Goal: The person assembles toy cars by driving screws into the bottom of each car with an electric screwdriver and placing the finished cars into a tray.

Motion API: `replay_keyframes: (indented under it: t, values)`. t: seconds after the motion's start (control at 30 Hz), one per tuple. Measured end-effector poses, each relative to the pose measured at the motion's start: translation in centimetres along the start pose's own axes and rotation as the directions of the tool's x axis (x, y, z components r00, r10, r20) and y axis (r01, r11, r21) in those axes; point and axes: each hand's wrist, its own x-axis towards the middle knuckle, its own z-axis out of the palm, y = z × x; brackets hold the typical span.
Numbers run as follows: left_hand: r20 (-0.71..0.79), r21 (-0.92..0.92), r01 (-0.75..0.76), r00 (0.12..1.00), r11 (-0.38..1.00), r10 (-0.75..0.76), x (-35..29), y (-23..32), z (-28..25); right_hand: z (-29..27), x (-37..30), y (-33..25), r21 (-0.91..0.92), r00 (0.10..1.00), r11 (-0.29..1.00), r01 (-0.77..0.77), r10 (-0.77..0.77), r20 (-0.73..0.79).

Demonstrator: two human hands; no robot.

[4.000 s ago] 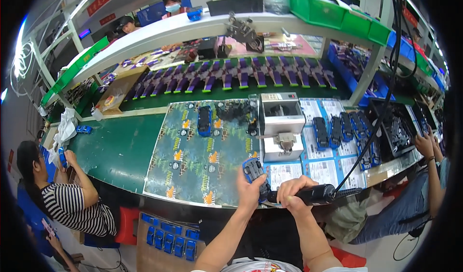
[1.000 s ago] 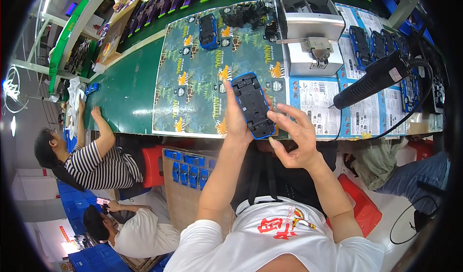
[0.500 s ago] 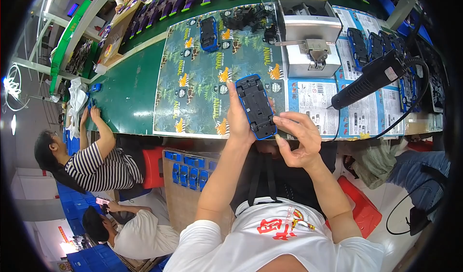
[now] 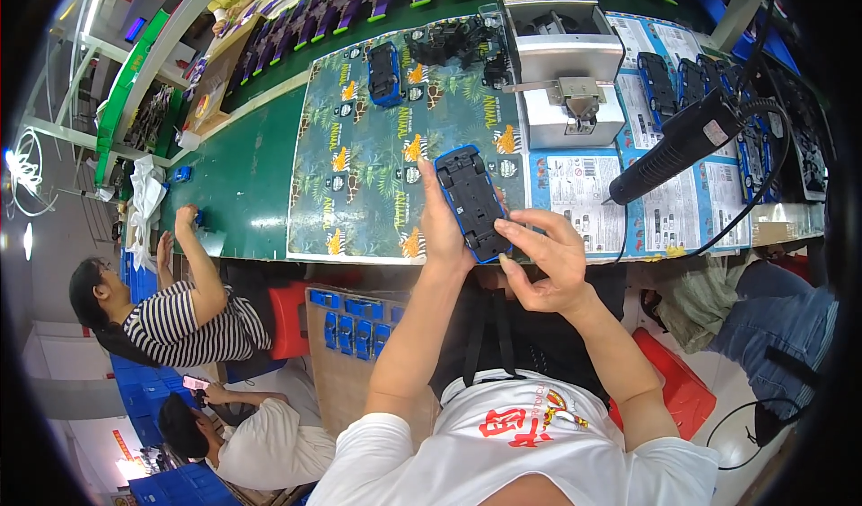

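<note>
A blue toy car (image 4: 472,202), its black underside turned up, lies in my left hand (image 4: 442,223), whose thumb and fingers close along its sides. With thumb and forefinger at the near end of the car, my right hand (image 4: 549,259) touches its lower right corner; whether it pinches a small part there I cannot make out. Beyond my hands, another blue toy car (image 4: 384,73) rests on the printed sheet (image 4: 359,174). To the right a black electric screwdriver (image 4: 673,151) sits tilted with its tip pointing down and left.
A metal machine (image 4: 575,66) stands at the back, with loose black parts (image 4: 449,41) beside it. Several toy cars (image 4: 691,84) line the right side. A box of blue car bodies (image 4: 355,326) sits left of me. A person in stripes (image 4: 193,317) works at the left.
My right hand has come in to the car's near end, its thumb and forefinger drawing closer together. The left hand still holds the car in nearly the same place.
</note>
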Motion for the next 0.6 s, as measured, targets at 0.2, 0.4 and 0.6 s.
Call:
replay_keyframes:
  t: [0.2, 0.4, 0.6]
  values:
    - [0.055, 0.004, -0.006, 0.998, 1.000, 0.006, -0.1, 0.1, 0.1, -0.7, -1.4, 0.2, 0.003, 0.998, 1.000, 0.023, -0.023, -0.058]
    - [0.079, -0.071, 0.006, 0.997, 0.997, -0.001, 0.4, -0.2, -0.7, 0.2, -0.3, 0.1, -0.051, 0.999, 0.998, -0.021, 0.019, -0.047]
    - [0.108, -0.066, -0.005, 0.994, 0.998, 0.013, 0.4, -0.2, -0.6, -0.4, -0.7, 0.0, -0.078, 0.999, 0.997, -0.029, 0.026, -0.034]
